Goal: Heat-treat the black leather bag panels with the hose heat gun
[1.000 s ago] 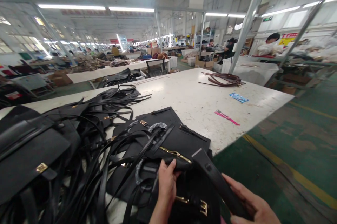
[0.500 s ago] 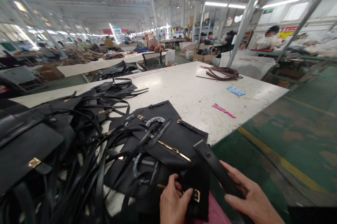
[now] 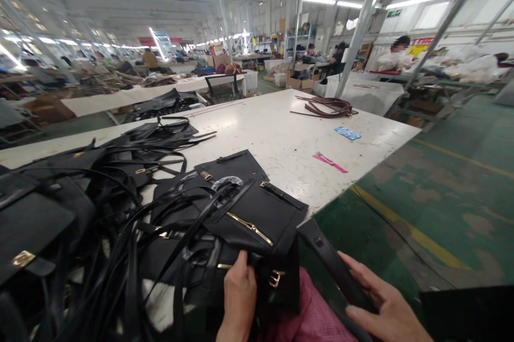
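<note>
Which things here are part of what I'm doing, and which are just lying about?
In use:
- black bags, left hand among them
- black tool, in right hand

Apparently just lying about:
- brown straps
- blue card
- pink strip

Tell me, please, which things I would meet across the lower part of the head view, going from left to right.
Shiny gold metal clasp → bare left hand → gold metal buckle, open-framed → bare right hand.
</note>
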Motion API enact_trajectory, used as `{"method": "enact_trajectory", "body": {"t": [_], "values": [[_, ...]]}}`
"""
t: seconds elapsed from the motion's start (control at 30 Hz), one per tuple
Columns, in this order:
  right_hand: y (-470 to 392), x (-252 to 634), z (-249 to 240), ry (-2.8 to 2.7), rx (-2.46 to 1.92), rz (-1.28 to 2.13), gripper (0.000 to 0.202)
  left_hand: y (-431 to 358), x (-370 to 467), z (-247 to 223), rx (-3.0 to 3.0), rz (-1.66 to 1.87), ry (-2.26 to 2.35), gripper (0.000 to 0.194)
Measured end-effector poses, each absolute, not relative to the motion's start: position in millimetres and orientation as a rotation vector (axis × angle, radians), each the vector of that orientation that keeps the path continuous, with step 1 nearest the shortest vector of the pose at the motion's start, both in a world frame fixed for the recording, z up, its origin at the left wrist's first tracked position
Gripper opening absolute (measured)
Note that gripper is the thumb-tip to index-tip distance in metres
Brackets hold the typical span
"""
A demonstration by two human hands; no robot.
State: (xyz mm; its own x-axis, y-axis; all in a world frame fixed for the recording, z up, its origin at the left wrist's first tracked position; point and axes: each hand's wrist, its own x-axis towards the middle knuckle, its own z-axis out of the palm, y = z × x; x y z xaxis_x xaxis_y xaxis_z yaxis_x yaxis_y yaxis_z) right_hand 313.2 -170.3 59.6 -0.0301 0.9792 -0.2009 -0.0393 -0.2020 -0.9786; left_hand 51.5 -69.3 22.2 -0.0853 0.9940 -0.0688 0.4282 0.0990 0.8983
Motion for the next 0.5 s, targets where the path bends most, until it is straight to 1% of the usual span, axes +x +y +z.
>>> {"method": "enact_trajectory", "body": {"t": [0.07, 0.17, 0.3, 0.37, 0.43, 0.5], "values": [[-173.0, 315.3, 57.4, -1.095, -1.321, 1.389, 0.069, -64.8, 48.5, 26.8, 1.155, 0.905, 1.496, 0.029], [-177.3, 319.7, 54.6, -1.084, -1.348, 1.375, 0.068, -55.4, 43.0, 36.2, 0.809, 0.904, 1.307, 0.03], [-178.8, 328.2, 48.7, -0.966, -1.406, 1.295, 0.073, -41.1, 39.2, 51.6, 0.758, 0.977, 1.243, 0.025], [-174.1, 329.7, 47.6, -0.846, -1.356, 1.378, 0.064, -37.4, 42.7, 57.2, 0.76, 0.98, 1.222, 0.027], [-164.4, 326.8, 50.8, -0.711, -1.268, 1.529, 0.046, -37.6, 50.0, 59.3, 0.724, 0.97, 1.176, 0.03], [-149.7, 319.3, 58.5, -0.644, -1.227, 1.587, 0.033, -40.8, 59.1, 57.3, 0.663, 0.973, 1.126, 0.032]]}}
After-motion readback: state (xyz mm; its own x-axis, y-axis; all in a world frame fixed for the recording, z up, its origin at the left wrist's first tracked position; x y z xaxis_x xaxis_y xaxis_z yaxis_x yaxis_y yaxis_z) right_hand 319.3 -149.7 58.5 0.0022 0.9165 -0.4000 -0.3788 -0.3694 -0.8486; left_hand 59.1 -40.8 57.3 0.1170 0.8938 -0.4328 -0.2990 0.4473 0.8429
